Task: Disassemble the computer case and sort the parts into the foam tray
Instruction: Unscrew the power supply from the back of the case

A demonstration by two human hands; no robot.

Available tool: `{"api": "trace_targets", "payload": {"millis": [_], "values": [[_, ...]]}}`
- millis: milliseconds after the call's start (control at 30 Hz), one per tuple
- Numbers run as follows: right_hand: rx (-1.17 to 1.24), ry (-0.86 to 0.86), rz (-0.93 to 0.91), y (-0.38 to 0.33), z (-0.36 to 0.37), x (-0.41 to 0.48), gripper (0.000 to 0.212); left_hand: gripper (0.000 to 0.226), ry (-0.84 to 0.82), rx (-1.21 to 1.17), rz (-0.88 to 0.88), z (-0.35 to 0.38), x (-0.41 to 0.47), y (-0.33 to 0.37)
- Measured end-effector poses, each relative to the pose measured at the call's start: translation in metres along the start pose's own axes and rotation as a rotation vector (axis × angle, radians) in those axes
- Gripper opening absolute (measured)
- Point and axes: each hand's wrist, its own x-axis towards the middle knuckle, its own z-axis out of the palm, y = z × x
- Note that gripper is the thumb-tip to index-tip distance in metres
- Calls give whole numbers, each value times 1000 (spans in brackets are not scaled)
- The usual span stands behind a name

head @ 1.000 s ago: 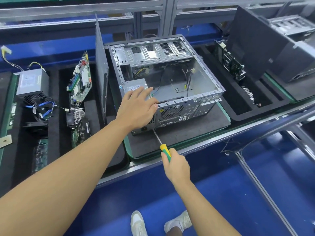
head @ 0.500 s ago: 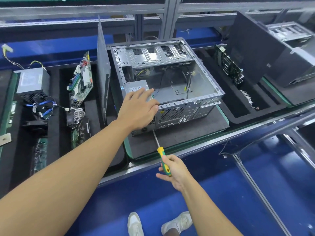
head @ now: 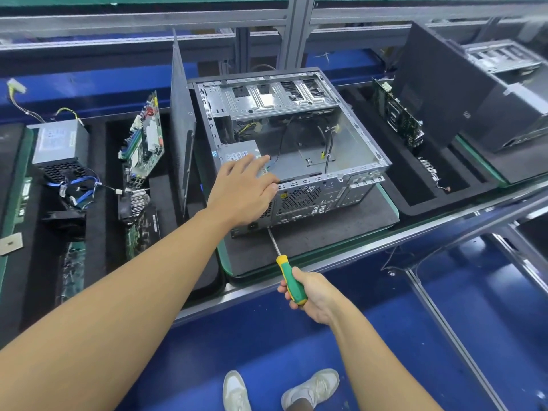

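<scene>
The open metal computer case lies on its side on a dark foam pad at the centre. A grey power supply still sits inside its near left corner. My left hand rests flat on the case's rear top edge over that power supply, fingers straight. My right hand grips the green and yellow handle of a screwdriver; its shaft points at the lower rear panel of the case. The black foam tray lies to the left.
In the tray's slots stand a removed power supply with blue cables, a motherboard on edge, a heatsink and a side panel. Another tray with a board, and a second case, are at the right.
My right hand has closed back round the screwdriver handle after loosening its fingers half a second ago. My left hand stays on the case.
</scene>
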Motion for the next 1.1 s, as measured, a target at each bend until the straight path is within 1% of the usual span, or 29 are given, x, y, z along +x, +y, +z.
{"api": "trace_targets", "payload": {"millis": [67,133,200,267,300,333,367,400,433,533,567,633,700,767,833,900,933,967,1000,1100], "values": [[-15,45,-59,4,4,-1,43,43,3,4,-1,1,0,0],[-113,118,-143,11,13,-2,41,42,9,9,-2,2,0,0],[-367,277,-290,21,25,-3,35,42,10,12,-1,2,0,0],[-725,529,-480,29,33,-2,29,42,15,11,0,3,1,0],[-849,626,-543,30,36,-3,29,43,16,10,1,3,1,0],[-894,661,-583,31,38,-2,30,43,14,11,2,3,1,-1],[-855,636,-589,32,37,-1,30,43,11,11,4,4,1,-1],[-740,568,-564,32,35,2,30,44,11,11,6,4,1,-1],[-595,463,-489,30,32,4,31,44,11,11,8,3,1,-1],[-121,196,-142,17,24,3,33,44,2,0,11,2,1,-2],[-11,112,-81,14,22,4,32,45,1,-3,13,2,0,-2],[101,-6,-39,12,17,4,29,46,-7,9,16,2,0,-2],[128,-57,-47,14,11,2,25,48,-19,55,23,2,0,-2],[75,-35,-94,18,8,1,21,50,-26,112,37,2,0,-2],[-81,55,-186,22,10,1,21,50,-27,144,54,2,0,-3],[-321,191,-292,23,14,3,27,51,-29,160,63,2,0,-3],[-395,234,-319,25,16,5,30,51,-32,164,63,2,0,-4],[-400,233,-307,25,18,6,31,52,-33,167,62,3,1,-4],[-322,189,-251,24,18,5,33,52,-35,171,61,3,1,-4],[8,-6,-4,14,10,-1,49,52,-40,169,63,3,1,-4]]}}
